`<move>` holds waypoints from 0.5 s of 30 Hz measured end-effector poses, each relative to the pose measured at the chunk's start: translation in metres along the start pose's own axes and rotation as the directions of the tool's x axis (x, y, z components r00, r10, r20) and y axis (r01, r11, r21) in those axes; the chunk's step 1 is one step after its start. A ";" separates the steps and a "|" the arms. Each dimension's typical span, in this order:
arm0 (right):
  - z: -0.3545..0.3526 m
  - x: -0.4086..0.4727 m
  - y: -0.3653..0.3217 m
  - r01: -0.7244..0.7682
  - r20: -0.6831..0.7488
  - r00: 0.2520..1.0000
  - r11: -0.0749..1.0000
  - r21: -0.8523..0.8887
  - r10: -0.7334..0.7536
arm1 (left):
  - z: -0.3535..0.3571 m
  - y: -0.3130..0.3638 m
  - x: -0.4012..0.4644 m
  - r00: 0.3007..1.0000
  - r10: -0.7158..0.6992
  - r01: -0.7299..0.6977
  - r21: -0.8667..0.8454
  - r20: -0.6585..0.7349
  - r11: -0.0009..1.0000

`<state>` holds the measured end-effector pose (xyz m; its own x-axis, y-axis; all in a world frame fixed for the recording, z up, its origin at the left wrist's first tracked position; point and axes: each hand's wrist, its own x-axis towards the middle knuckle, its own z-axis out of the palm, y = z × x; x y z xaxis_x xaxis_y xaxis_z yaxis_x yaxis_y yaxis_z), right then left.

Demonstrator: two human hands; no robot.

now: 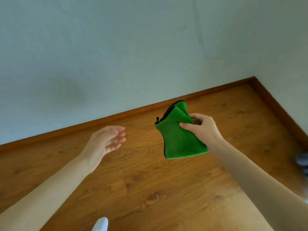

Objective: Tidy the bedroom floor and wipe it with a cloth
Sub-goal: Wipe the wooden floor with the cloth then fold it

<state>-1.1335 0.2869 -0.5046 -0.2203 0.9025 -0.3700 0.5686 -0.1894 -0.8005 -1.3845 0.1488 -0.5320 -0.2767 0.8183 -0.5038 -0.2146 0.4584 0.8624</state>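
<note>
A: Can any writing or label be read?

B: None can be made out. A small black tab is seen at the far left corner of the green cloth [179, 135], but nothing on it is legible.

A: How is the cloth held?

B: It is folded and pinched between thumb and fingers of the right hand [202, 128], above the wooden floor [150, 189], right of centre. Its black edging is shown along the left side. The left hand [106, 140] is held apart from it, fingers relaxed, nothing grasped.

A: What edges bound the floor?

B: A brown skirting board [116, 116] is run along the pale wall [116, 47], meeting a second run at the far right corner. Bare boards are seen between and beneath the arms.

A: What is cut off or unclear?

B: A blurred grey object [302, 160] is clipped by the right edge, and a white shape [100, 224] by the near edge; neither can be identified.
</note>
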 end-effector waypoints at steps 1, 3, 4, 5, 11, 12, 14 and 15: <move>-0.007 -0.016 -0.024 -0.002 0.004 1.000 1.000 0.009 0.002 | -0.012 0.021 -0.021 1.000 -0.002 0.001 -0.043 -0.031 0.999; -0.019 -0.047 -0.073 0.000 0.020 1.000 1.000 0.005 0.000 | -0.039 0.065 -0.067 0.995 -0.001 -0.013 -0.135 -0.103 0.991; -0.024 -0.062 -0.099 0.007 0.025 1.000 1.000 -0.006 -0.007 | -0.053 0.088 -0.090 0.991 0.001 -0.024 -0.174 -0.133 0.984; -0.030 -0.079 -0.126 0.024 0.036 0.999 0.999 -0.028 -0.023 | -0.066 0.111 -0.115 0.987 0.003 -0.036 -0.205 -0.159 0.978; -0.048 -0.177 -0.282 0.151 0.190 0.975 0.967 -0.204 -0.113 | -0.129 0.229 -0.269 0.969 0.041 -0.097 -0.221 -0.244 0.970; -0.048 -0.192 -0.304 0.167 0.207 0.971 0.961 -0.219 -0.121 | -0.136 0.242 -0.292 0.962 0.039 -0.100 -0.216 -0.269 0.971; -0.042 -0.219 -0.340 0.208 0.242 0.959 0.949 -0.235 -0.150 | -0.145 0.259 -0.334 0.946 0.036 -0.108 -0.210 -0.323 0.972; -0.037 -0.231 -0.355 0.239 0.259 0.950 0.942 -0.238 -0.175 | -0.148 0.265 -0.352 0.936 0.045 -0.123 -0.205 -0.350 0.971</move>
<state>-1.2549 0.1601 -0.1170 -0.5142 0.7903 -0.3333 0.6712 0.1289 -0.7300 -1.4831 -0.0692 -0.1336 -0.5960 0.6652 -0.4497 -0.3663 0.2732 0.8895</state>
